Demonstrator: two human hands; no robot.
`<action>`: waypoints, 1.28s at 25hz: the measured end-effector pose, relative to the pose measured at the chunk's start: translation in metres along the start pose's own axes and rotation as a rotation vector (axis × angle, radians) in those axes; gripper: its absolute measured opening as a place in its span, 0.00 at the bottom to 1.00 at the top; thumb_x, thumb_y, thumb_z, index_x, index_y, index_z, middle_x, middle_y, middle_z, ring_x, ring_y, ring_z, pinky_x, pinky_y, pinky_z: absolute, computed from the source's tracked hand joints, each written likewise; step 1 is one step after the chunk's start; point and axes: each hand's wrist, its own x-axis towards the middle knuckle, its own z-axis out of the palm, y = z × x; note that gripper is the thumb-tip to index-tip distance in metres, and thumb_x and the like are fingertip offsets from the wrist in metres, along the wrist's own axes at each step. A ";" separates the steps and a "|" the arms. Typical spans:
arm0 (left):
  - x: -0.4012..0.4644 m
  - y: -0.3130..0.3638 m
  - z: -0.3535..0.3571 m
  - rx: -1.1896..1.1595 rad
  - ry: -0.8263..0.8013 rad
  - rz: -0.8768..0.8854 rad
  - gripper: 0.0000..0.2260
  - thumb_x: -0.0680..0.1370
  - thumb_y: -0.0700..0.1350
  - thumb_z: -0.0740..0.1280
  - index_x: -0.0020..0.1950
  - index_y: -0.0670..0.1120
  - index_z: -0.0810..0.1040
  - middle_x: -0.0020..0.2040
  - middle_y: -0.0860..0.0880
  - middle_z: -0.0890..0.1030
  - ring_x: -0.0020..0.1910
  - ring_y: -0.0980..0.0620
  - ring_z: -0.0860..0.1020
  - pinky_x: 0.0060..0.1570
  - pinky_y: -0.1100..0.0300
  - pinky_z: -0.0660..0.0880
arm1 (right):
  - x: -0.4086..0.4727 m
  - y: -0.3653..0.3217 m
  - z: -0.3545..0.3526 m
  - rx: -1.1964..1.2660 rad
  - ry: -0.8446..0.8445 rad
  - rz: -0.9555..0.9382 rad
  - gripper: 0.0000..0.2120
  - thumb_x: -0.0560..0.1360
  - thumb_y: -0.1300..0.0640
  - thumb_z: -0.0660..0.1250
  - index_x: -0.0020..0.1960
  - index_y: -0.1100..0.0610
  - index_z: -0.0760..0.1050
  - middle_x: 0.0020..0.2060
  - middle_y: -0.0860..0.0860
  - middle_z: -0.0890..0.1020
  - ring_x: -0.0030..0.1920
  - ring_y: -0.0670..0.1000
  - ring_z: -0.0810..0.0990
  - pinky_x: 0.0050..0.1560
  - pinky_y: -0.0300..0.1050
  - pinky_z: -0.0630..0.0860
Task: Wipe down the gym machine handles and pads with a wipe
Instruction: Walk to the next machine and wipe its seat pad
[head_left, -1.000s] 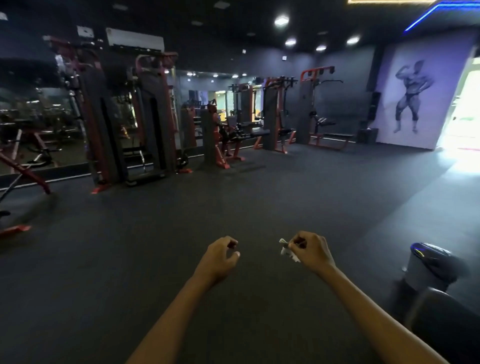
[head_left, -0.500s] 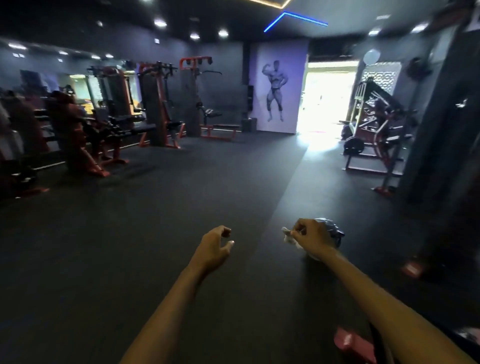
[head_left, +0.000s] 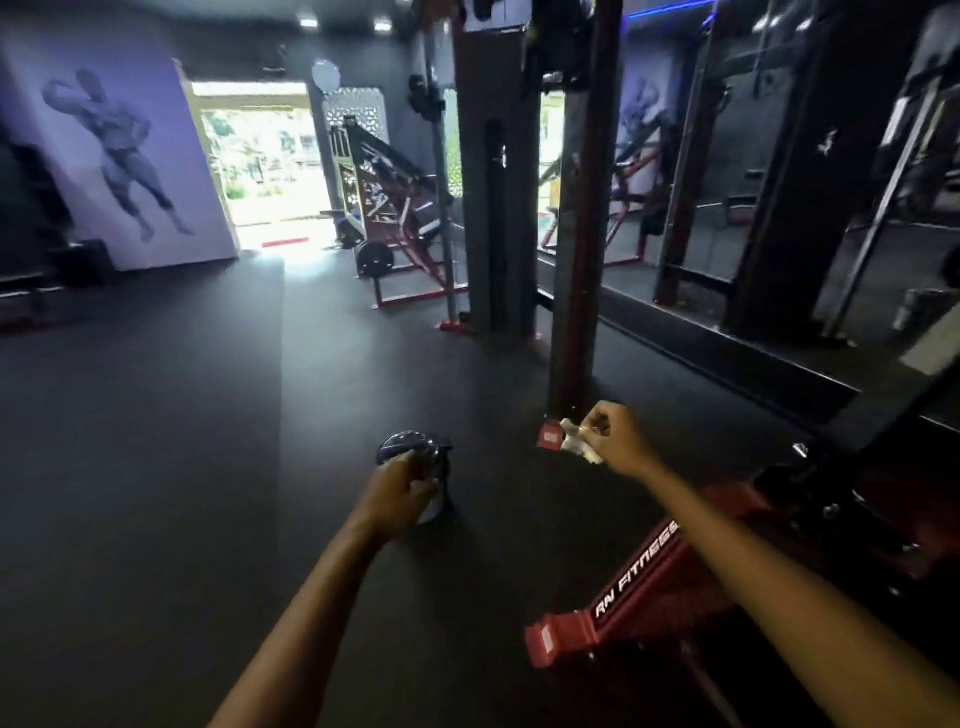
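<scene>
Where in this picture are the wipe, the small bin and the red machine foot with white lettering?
wipe (head_left: 575, 442): head view, on the crumpled white middle.
small bin (head_left: 405, 447): head view, on its shiny lid.
red machine foot (head_left: 631, 597): head view, on the lettered beam.

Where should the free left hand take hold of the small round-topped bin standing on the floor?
Probably at the domed lid, from above: the bin stands upright on the floor and its lid faces up toward the person. The left hand is in front of it, fingers curled and holding nothing. The right hand is busy pinching the wipe.
</scene>
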 end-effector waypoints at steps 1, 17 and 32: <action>0.033 -0.004 0.012 0.011 -0.052 0.048 0.11 0.74 0.42 0.68 0.53 0.38 0.78 0.48 0.42 0.82 0.48 0.44 0.80 0.49 0.53 0.76 | 0.025 0.011 0.003 0.015 0.033 0.025 0.11 0.71 0.57 0.72 0.34 0.55 0.72 0.35 0.56 0.79 0.39 0.55 0.79 0.44 0.54 0.78; 0.485 0.076 0.136 -0.164 -0.475 0.573 0.04 0.76 0.37 0.67 0.49 0.44 0.77 0.43 0.50 0.79 0.43 0.55 0.78 0.44 0.62 0.72 | 0.273 0.114 -0.063 -0.158 0.556 0.412 0.05 0.73 0.58 0.70 0.42 0.60 0.77 0.39 0.54 0.82 0.42 0.51 0.80 0.38 0.38 0.73; 0.644 0.272 0.392 -0.325 -0.996 1.126 0.08 0.75 0.39 0.70 0.54 0.45 0.80 0.44 0.61 0.80 0.46 0.63 0.78 0.48 0.69 0.70 | 0.302 0.214 -0.180 -0.351 1.227 0.789 0.09 0.73 0.55 0.71 0.42 0.62 0.80 0.37 0.53 0.82 0.39 0.49 0.79 0.36 0.29 0.69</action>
